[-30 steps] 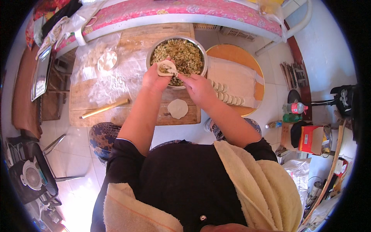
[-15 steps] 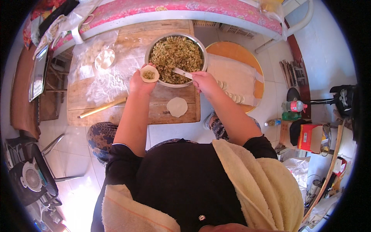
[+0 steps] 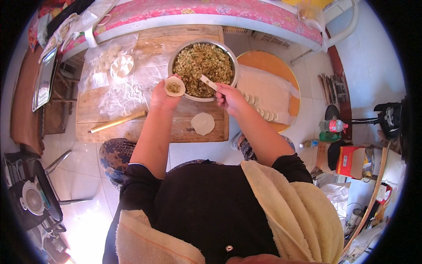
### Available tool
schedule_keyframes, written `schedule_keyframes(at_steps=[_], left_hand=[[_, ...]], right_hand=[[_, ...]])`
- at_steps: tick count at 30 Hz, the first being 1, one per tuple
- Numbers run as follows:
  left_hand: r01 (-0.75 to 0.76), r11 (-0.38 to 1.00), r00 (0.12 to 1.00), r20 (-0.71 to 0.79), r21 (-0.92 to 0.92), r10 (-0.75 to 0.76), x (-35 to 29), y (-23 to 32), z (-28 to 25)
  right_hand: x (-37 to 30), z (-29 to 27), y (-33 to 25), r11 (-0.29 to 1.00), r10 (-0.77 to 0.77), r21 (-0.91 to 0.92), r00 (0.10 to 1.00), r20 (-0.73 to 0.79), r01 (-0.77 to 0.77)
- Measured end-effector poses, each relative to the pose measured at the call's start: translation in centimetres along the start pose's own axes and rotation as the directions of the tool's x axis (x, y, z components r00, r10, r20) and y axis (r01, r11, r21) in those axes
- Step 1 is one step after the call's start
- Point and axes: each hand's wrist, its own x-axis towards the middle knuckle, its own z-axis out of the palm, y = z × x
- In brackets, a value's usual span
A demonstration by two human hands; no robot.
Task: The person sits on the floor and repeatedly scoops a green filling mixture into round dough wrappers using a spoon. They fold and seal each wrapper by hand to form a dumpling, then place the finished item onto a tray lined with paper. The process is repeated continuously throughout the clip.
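Observation:
In my cupped left hand lies a round dumpling wrapper with a small heap of filling at its middle. The wrapper is beside the left rim of a large metal bowl piled with chopped filling. My right hand closes around the handle of a flat, pale filling spatula. Its tip points left over the filling, with a little clump on it. One more round wrapper rests flat on the wooden table, below the bowl.
A rolling pin lies at the table's front left. Floury plastic sheeting holds a bowl of flour and dough pieces. On the right, a round board bears a cloth with rows of finished dumplings.
My left hand with the wrapper has shifted slightly right and down. The right hand has turned and lowered a little, and the spatula slants more steeply over the filling.

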Motion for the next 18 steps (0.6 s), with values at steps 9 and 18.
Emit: schedule_keyframes(at_steps=[9,18], left_hand=[[-0.010,0.998,0.999,0.050,0.068,0.007,0.2,-1.8,1.0],[0.000,0.994,0.997,0.071,0.110,-0.008,-0.2,-3.4,2.2]], right_hand=[[-1.3,-0.9,-1.3,0.998,-0.010,0.056,1.000,0.002,0.010],[-2.6,-0.7,-2.4,0.999,-0.038,-0.003,0.999,0.028,0.038]])
